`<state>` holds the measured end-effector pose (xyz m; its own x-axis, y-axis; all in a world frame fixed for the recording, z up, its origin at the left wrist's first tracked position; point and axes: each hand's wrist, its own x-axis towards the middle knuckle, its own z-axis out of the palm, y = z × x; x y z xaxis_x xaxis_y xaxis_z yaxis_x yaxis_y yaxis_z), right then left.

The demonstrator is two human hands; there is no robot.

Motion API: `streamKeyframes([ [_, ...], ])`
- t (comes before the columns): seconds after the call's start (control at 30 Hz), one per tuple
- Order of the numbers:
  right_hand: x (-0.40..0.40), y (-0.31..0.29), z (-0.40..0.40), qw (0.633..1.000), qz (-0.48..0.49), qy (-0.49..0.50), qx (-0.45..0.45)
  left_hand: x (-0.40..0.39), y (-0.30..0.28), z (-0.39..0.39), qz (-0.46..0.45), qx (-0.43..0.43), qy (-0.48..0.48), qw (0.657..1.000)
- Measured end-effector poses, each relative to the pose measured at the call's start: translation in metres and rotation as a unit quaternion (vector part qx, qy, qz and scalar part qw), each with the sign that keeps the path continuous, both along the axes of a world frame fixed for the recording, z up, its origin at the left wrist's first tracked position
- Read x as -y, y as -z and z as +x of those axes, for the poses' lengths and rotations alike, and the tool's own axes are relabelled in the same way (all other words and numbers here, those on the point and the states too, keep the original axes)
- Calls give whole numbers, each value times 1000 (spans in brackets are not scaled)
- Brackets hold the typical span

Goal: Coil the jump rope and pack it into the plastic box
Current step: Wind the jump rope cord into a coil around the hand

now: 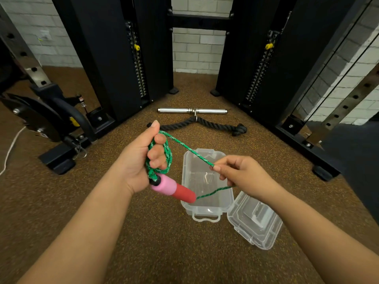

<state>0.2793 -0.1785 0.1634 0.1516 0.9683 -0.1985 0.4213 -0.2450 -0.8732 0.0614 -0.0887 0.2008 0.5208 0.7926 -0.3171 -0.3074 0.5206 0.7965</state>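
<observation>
While the left hand (139,160) is closed around several loops of the green jump rope (162,158), the coil wraps over its curled fingers (158,154), with the thumb raised above them. A pink and red foam handle (174,189) hangs from the bottom of that coil, tilted down to the right, its red end just over the near left corner of the plastic box (207,181). From the top of the coil a single strand runs taut, down and to the right, to the right hand (244,175), which pinches it between thumb and forefinger above the box. Past that pinch the rope passes under the right hand and comes back leftward as a slack strand toward the red end of the handle; whether it joins that end or passes behind it cannot be told.

The box is clear, open and sits on the brown speckled floor (143,232), a latch handle at its near edge. Its clear lid (254,224) lies on the floor just beside the box's near right corner, turned at an angle. Farther back on the floor lie a black rope attachment (205,124) and, beyond it, a chrome bar (192,110), between the two black weight stack columns (114,58) of a cable machine, in front of a white brick wall (196,52)
</observation>
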Motion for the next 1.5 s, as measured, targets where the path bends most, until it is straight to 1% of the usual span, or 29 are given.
streamKeyframes([
  [0.07, 3, 6, -7, 993, 13, -29, 113, 3, -2, 6, -9, 21, -20, 1000],
  [0.17, 7, 10, -18, 969, 33, -85, 230, 6, -4, 11, -20, 59, -49, 997],
  [0.23, 11, 6, -26, 951, 59, -120, 278, 6, -4, 12, -21, 67, -44, 997],
  [0.33, 16, -2, -36, 931, 114, -167, 304, 7, -4, 15, -26, 69, -24, 997],
  [0.43, 20, -10, -44, 930, 155, -193, 273, 12, -4, 21, -10, 40, 16, 999],
  [0.53, 19, -18, -47, 935, 173, -198, 237, 18, 0, 27, 57, -68, 85, 993],
  [0.6, 17, -22, -44, 944, 173, -205, 192, 23, 3, 29, 85, -141, 134, 977],
  [0.67, 15, -25, -39, 956, 160, -203, 137, 27, 4, 28, 112, -196, 178, 958],
  [0.73, 14, -28, -33, 966, 150, -186, 98, 33, 0, 28, 145, -232, 203, 940],
  [0.8, 13, -31, -30, 974, 149, -169, 39, 38, -8, 29, 179, -257, 229, 922],
  [0.87, 12, -34, -25, 975, 163, -148, 11, 40, -12, 29, 198, -258, 266, 908],
  [0.97, 7, -35, -17, 982, 162, -100, 7, 39, -12, 28, 200, -232, 321, 896],
  [1.1, 1, -30, -13, 988, 138, -59, -41, 38, -11, 25, 222, -209, 337, 891],
  [1.13, 0, -28, -14, 988, 132, -52, -60, 36, -9, 23, 222, -201, 331, 895],
  [1.2, 0, -23, -15, 988, 118, -42, -92, 33, -8, 19, 198, -168, 291, 921],
  [1.33, 1, -7, -16, 987, 93, -39, -122, 24, -14, 12, 90, -40, 160, 982],
  [1.4, 2, 4, -17, 990, 74, -38, -118, 16, -15, 7, 46, 18, 76, 996],
  [1.5, 8, 21, -22, 991, 42, -82, -93, 4, -15, -1, -10, 77, -34, 996],
])
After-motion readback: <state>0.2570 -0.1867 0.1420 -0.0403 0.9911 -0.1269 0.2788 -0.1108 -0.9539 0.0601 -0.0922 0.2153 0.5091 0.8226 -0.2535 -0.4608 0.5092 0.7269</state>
